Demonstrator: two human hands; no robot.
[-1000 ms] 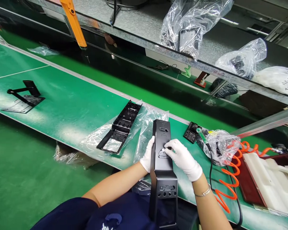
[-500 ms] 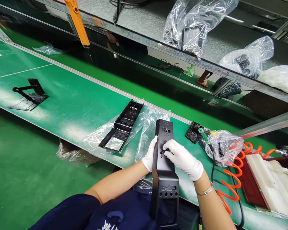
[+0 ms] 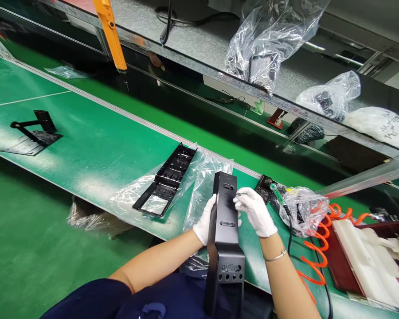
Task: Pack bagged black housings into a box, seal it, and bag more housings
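Black, long, stepped plastic housing (image 3: pixel 224 241) — likely light, stiff, best side-gripped — is clasped at nine o'clock by white-gloved left hand (image 3: pixel 205 223), white-gloved right hand (image 3: pixel 254 213) pinching small dark sliver (image 3: pixel 242 194) at two.

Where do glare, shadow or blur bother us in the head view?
Head view: glare patches wash out the green table near its front edge; head view: bright streaks break up the clear plastic beside the black housing; head view: deep shadow under the shelf; head view: no strong blur on the right hand, but the small dark piece at its fingers is too small to identify.
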